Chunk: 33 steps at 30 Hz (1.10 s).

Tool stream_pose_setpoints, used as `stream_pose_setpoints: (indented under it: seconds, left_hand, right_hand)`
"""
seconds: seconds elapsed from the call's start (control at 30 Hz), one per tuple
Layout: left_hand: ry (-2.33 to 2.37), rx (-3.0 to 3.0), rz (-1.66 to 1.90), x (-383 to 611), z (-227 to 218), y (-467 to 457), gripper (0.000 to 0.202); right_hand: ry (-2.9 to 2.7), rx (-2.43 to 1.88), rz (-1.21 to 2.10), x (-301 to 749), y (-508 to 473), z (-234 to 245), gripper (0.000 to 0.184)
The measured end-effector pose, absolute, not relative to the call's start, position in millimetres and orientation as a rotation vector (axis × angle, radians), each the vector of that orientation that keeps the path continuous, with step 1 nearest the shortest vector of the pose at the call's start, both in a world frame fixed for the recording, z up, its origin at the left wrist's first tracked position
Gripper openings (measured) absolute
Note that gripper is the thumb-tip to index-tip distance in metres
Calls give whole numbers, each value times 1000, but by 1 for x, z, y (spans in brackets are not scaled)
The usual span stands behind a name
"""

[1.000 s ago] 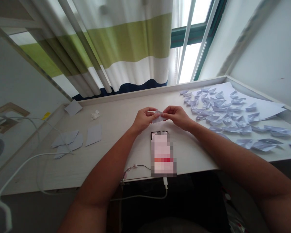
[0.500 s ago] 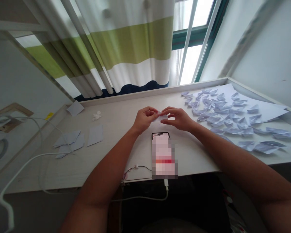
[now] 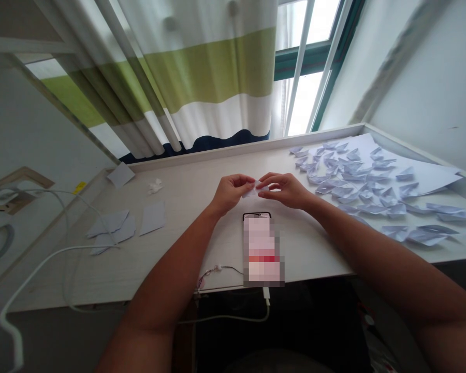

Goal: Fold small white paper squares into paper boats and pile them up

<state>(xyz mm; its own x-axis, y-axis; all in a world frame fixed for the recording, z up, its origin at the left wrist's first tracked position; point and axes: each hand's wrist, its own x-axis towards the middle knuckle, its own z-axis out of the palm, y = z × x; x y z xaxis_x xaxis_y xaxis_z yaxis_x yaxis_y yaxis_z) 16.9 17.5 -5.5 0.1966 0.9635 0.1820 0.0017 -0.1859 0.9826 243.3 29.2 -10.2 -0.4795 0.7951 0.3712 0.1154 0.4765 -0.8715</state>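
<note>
A small white folded paper piece (image 3: 252, 189) is pinched between both of my hands, just above the desk (image 3: 186, 228) at its middle. My left hand (image 3: 230, 192) grips the paper's left end with closed fingers. My right hand (image 3: 285, 189) pinches its right end with thumb and fingertips. A phone (image 3: 261, 248) lies flat on the desk directly below my hands, nearer to me.
Several folded paper boats (image 3: 357, 181) cover the desk's right side, on a large white sheet (image 3: 431, 173). Flat paper squares (image 3: 118, 228) lie at the left, with a crumpled scrap (image 3: 154, 185) and one square (image 3: 120, 174) behind. White cables (image 3: 54, 248) trail off the left. A striped curtain (image 3: 202, 77) and window stand behind.
Both hands keep hold of the small paper and have shifted their fingers slightly on it. The view has tilted a little.
</note>
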Motion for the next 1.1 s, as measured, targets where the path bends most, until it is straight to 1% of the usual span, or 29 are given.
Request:
stream_pose_setpoints:
  seconds: [0.2,0.33,0.43,0.6,0.8,0.93,1.1]
  left_hand:
    - [990,1405,1200,19,-9,21,20]
    - [1008,1350,1182,20,-8,20,18]
    - [1011,1295,1158,21,-6,18,19]
    - [1001,1274,1125,21,-4,16,21]
    - [1003,1317,1108,22,-7,16,20]
    - [938,1352,1102,20,-4,15,27]
    - [802,1465,1040,19,-4,14,43]
  right_hand:
    - [-1945,-759,1034,244,30,-14,15]
    - [-1993,-739,943,243,30,-16,21]
    - [-2030,-704,878,243,31,-17,21]
    - [-2028,-671,881,243,32,-19,24]
    - [-2052,-680,861,243,32,-19,26]
    - [-1986,-733,807,240,31,-20,31]
    - [-1898,-836,737,238,31,-20,27]
